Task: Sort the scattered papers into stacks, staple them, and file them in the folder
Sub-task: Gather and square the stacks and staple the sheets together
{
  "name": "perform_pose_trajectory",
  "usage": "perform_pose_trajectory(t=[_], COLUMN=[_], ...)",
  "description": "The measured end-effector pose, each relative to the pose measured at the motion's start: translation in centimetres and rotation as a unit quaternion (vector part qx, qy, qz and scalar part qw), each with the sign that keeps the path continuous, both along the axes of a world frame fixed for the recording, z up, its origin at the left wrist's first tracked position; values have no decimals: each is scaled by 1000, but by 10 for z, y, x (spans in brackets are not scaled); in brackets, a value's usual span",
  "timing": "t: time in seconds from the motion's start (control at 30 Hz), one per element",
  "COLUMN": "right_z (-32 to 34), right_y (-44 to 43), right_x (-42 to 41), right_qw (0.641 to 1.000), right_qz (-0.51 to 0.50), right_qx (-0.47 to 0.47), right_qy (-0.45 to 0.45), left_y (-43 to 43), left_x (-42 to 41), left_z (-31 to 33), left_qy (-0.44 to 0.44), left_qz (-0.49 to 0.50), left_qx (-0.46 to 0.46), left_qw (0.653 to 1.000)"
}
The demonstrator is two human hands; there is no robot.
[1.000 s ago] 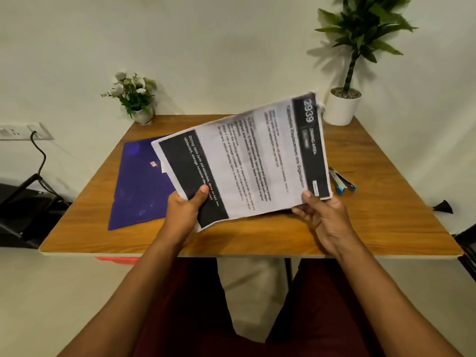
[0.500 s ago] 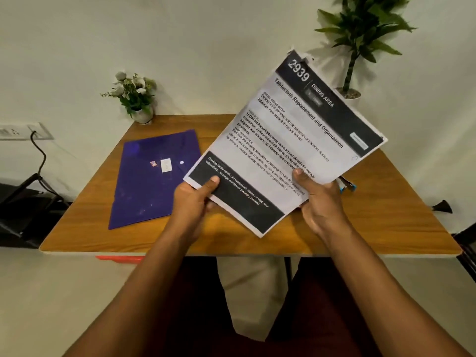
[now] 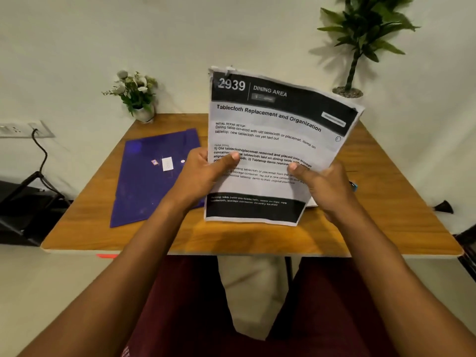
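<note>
At mid-right, the papers [image 3: 270, 140] and right hand [image 3: 324, 186] hide a small object [image 3: 355, 187] but for its blue tip; the top edge crops the tall plant [image 3: 360, 27].

A wooden table [image 3: 257, 238] stands against a pale wall. At its far left corner sits a small white pot of flowers [image 3: 139, 99]; at the far right, a tall leafy plant [image 3: 360, 29] in a white pot. A wall socket [image 3: 15, 130] on the left has a black cable [image 3: 42, 155] hanging down. A red strip [image 3: 107, 255] shows under the table's near edge.
</note>
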State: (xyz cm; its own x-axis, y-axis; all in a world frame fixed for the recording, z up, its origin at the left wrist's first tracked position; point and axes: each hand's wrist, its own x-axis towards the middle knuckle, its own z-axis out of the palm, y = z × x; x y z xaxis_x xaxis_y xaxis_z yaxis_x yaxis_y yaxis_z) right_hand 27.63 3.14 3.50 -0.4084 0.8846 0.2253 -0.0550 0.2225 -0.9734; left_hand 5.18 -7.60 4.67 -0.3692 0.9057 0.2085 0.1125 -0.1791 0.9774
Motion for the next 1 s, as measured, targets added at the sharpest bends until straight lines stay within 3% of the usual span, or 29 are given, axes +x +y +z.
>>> perform_pose_trajectory(t=[0.37, 0.83, 1.0], right_z=[-12, -34, -26], right_y=[-1, -9, -9], right_x=[3, 5, 8], right_qw=[1000, 995, 984], right_qz=[11, -3, 49], right_qx=[-8, -71, -170], right_qy=[-24, -64, -4], left_y=[-10, -14, 6], left_x=[13, 13, 2], left_z=[-22, -38, -14], left_qy=[-29, -27, -139], left_qz=[21, 21, -4], left_qx=[18, -58, -50], left_qw=[999, 998, 989])
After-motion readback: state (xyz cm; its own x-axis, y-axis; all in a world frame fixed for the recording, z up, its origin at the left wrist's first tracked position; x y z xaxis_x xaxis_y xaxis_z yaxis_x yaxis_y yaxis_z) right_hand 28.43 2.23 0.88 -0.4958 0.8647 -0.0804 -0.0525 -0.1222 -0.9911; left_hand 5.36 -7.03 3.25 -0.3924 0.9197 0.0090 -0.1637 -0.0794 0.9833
